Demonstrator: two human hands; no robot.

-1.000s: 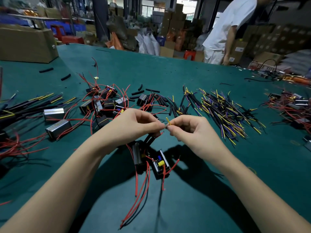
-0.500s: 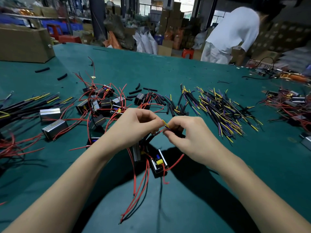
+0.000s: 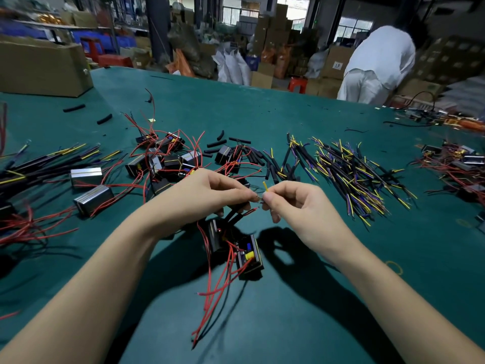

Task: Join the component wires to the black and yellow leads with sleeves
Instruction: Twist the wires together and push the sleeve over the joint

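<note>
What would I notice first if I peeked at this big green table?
Two hands meet in the middle: the left hand and the right hand pinch wire ends together, with a yellow lead tip poking up between them. Just below them lies a small black component trailing red wires toward the near edge. To the right, a big heap of black and yellow leads sprawls over the green table.

A dim warehouse: stacked cardboard boxes (image 3: 273, 24), white sacks (image 3: 232, 67), bright windows (image 3: 292, 7) beyond the green table (image 3: 236, 106).
</note>
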